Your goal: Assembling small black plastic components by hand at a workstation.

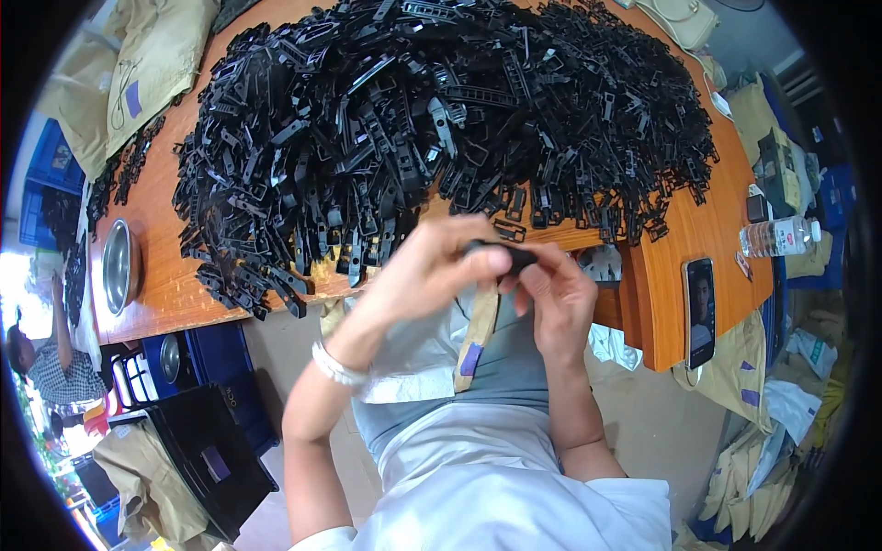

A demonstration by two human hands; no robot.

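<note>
Both my hands come together just off the table's front edge, over my lap. A small black plastic piece (pixel 520 259) sits between their fingertips; blur and fingers hide its exact shape. My left hand (pixel 439 266), with a white band on its wrist, pinches it from the left. My right hand (pixel 562 308) grips it from the right with bent fingers. In front of them spreads a big heap of black plastic parts (pixel 367 119), long clip-like strips to the left and smaller rectangular frames (pixel 606 129) to the right. Below the hands, a brown paper bag (pixel 478 335) and a white sheet (pixel 404 381) rest on my lap.
A metal bowl (pixel 121 266) stands at the wooden table's left edge. On the right lie a phone (pixel 700 312) and a clear bottle (pixel 779 237). A drawer edge (pixel 634 308) juts out beside my right hand. Blue and black crates (pixel 207 450) stand lower left. Another person (pixel 64 363) is far left.
</note>
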